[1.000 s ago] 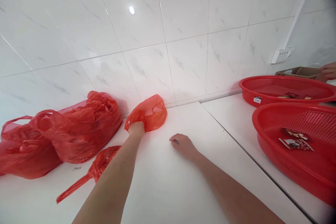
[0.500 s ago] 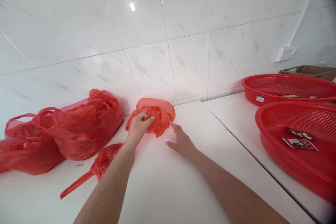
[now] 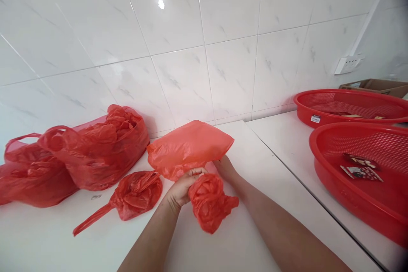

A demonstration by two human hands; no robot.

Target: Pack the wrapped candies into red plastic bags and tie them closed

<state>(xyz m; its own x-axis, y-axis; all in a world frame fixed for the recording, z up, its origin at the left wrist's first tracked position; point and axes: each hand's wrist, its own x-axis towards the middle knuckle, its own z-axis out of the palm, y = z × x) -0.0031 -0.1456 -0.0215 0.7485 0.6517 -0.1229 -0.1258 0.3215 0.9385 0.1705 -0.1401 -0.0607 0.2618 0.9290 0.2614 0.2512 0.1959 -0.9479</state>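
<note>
A red plastic bag (image 3: 191,144) is puffed out near the wall. My left hand (image 3: 186,186) is closed at its near side, gripping the gathered plastic. A crumpled red bunch (image 3: 208,204) spills toward me from that grip; I cannot tell whether it belongs to the same bag. Against the right underside of the puffed bag is my right hand (image 3: 225,168), its fingers hidden behind the plastic. Left of my left forearm, a small knotted red bag (image 3: 138,195) lies on the white tabletop (image 3: 255,153), one twisted end trailing toward me.
Two larger red bags (image 3: 105,153) stuffed with red plastic stand at the left by the tiled wall (image 3: 229,68). To the right are two red perforated baskets (image 3: 344,195); the nearer contains small printed packets (image 3: 361,173). A cardboard box (image 3: 376,87) and a socket (image 3: 349,64) are beyond.
The bag between my hands has turned and swelled wider, and a crumpled bunch now shows in front. My left hand has come nearer and rightward; my right hand has moved behind the plastic.
</note>
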